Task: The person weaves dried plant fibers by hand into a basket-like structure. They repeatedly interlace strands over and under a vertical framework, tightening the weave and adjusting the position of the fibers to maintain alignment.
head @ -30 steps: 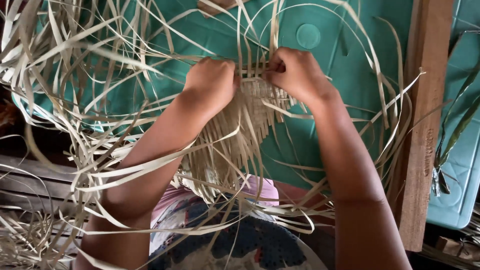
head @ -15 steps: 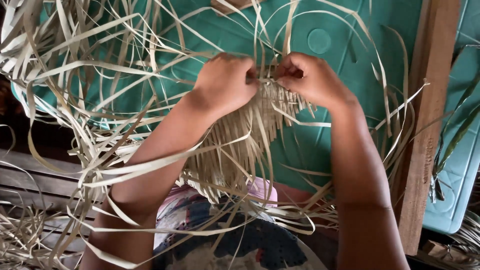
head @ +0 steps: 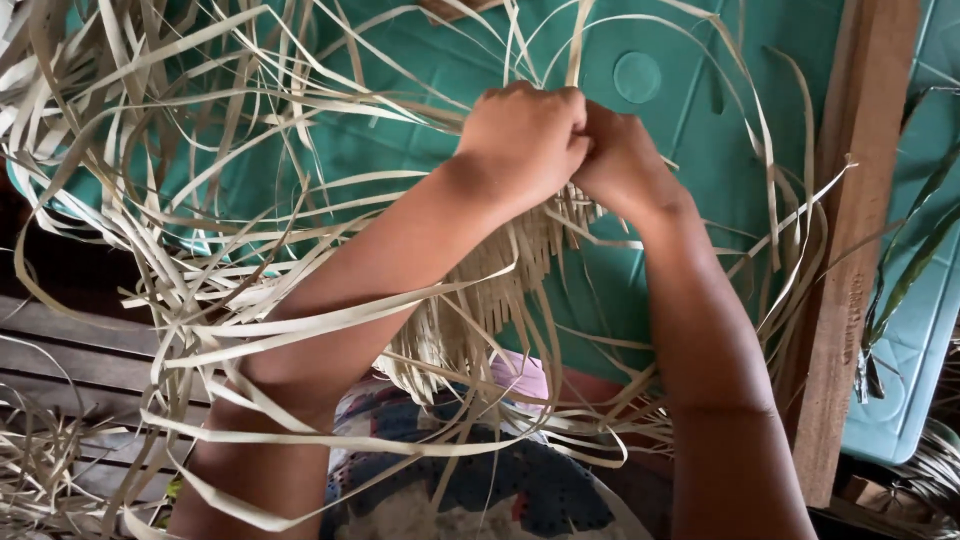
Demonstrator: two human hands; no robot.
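Observation:
My left hand (head: 525, 135) and my right hand (head: 622, 160) are pressed together, both closed on the top edge of a partly woven mat of pale dried leaf strips (head: 480, 290). The woven part hangs down from the hands toward my lap. Long loose strips (head: 200, 230) fan out left and right of the hands and curl over my left forearm. The fingertips are hidden behind the hands and the strips.
A teal plastic board (head: 400, 140) lies under the weaving. A wooden plank (head: 850, 250) stands upright at the right, with another teal panel (head: 925, 330) and a green leaf beyond it. Wooden slats (head: 70, 350) and more loose strips lie at lower left.
Both hands have come closer together, from a small gap to touching, and shifted slightly right. The loose strips swayed with them.

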